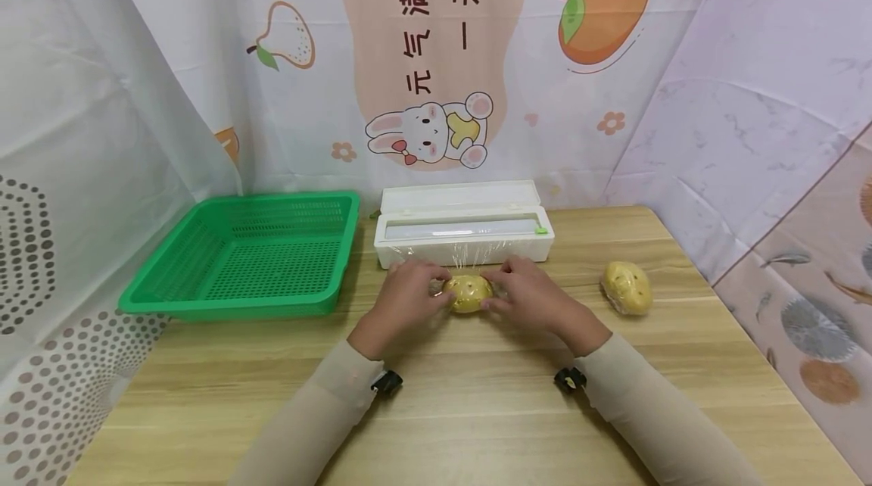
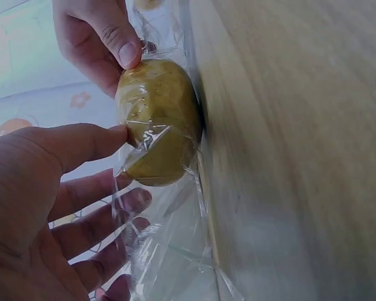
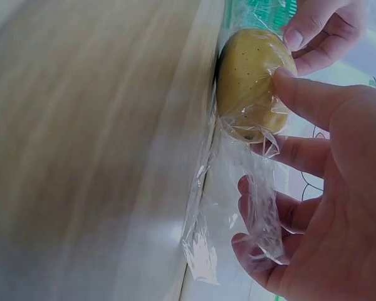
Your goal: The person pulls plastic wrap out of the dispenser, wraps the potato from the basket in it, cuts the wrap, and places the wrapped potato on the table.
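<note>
A yellow potato (image 1: 468,293) lies on the table, partly covered by clear cling film (image 3: 257,188) that stretches back to the white cling film dispenser (image 1: 463,250). My left hand (image 1: 410,294) pinches the potato's left end between thumb and forefinger, through the film. At its right end my right hand (image 1: 534,297) does the same, the thumb pressing on top. In both wrist views the other fingers are spread and loosely bent, with crumpled film (image 2: 169,251) hanging among them. The dispenser stands just behind with its lid raised, showing the film roll (image 1: 459,229).
Off to the right sits a second potato (image 1: 627,288) wrapped in film. A green plastic basket (image 1: 327,303) stands at the back left of the wooden table (image 1: 470,410). Behind everything hangs a printed curtain (image 1: 300,130).
</note>
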